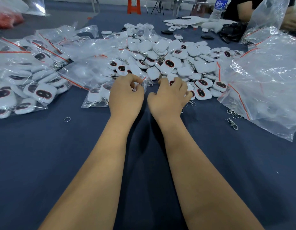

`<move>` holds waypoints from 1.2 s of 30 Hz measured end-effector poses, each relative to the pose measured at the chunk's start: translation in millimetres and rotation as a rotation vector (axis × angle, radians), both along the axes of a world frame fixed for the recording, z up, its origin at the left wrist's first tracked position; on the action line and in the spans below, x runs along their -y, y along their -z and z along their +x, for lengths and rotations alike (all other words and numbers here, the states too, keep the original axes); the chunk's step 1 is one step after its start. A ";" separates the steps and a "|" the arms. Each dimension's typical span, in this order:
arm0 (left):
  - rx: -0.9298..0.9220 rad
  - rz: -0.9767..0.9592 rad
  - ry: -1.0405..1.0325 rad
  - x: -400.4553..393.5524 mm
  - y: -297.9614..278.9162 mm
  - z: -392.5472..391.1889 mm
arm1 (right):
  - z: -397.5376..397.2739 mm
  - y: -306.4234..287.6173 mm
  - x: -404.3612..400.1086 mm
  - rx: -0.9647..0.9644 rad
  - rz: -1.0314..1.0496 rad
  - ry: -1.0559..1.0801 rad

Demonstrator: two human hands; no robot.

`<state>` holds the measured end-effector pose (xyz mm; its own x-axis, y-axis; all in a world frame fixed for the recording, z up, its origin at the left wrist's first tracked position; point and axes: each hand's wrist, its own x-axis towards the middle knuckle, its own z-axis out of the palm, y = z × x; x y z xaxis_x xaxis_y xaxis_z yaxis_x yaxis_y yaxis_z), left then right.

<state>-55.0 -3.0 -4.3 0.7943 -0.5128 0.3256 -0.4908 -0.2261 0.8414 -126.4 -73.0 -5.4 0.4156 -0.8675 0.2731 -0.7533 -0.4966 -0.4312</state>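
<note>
The edge of the small bag (95,97) is pinched by the left hand (125,97), and the white keychain (170,79), gripped in the curled right hand (168,97), lies just beside it at 3 o'clock.

Only one piece of writing is found. In the upper right of the frame a blue label (220,4) is wrapped round a water bottle (216,14), and large white characters are printed on it. They are too blurred to be read, and the smaller print beneath them is lost as well. On the key fobs (168,63) heaped in the middle of the frame a dark oval with a red rim is printed, but no letters or numbers can be made out in it. Nothing legible is shown on the red strips of the clear bags (44,72) at the left.
</note>
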 end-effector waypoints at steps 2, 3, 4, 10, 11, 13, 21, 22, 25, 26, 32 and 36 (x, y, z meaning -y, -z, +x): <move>-0.012 -0.008 0.002 -0.4 0.3 0.5 | 0.7 1.2 -2.3 -0.075 0.035 0.003; -0.014 -0.012 0.002 -0.4 0.4 0.6 | 0.8 0.8 -3.3 -0.079 0.030 0.000; -0.011 -0.014 0.002 -0.5 0.5 0.7 | 0.6 0.1 -4.1 -0.067 0.018 -0.003; 0.046 0.037 0.005 2.0 1.7 1.6 | 0.5 -1.3 -4.1 -0.025 -0.016 -0.033; 0.063 0.058 0.005 2.5 1.7 1.6 | 0.3 -1.7 -3.3 0.016 -0.024 -0.044; 0.077 0.098 0.011 3.1 1.7 1.6 | -0.2 -2.7 -1.3 0.174 -0.032 -0.088; 0.068 0.150 0.193 2.4 2.5 -2.0 | 5.8 -5.7 -0.2 0.805 0.211 -0.136; 0.065 0.141 0.202 2.3 2.5 -1.9 | 6.3 -6.1 -0.6 0.834 0.249 -0.126; 0.058 0.120 0.209 2.1 1.2 -0.8 | 6.4 -9.9 -2.7 0.914 0.351 -0.101; 0.066 0.124 0.216 1.9 1.1 -0.8 | 6.6 -11.1 -3.4 0.934 0.385 -0.100; 0.046 0.100 0.206 3.7 -0.2 1.5 | 5.2 -13.1 -6.6 0.980 0.457 -0.119; -0.080 0.001 0.214 4.5 0.5 2.8 | 8.2 -7.4 -2.7 0.873 0.593 -0.205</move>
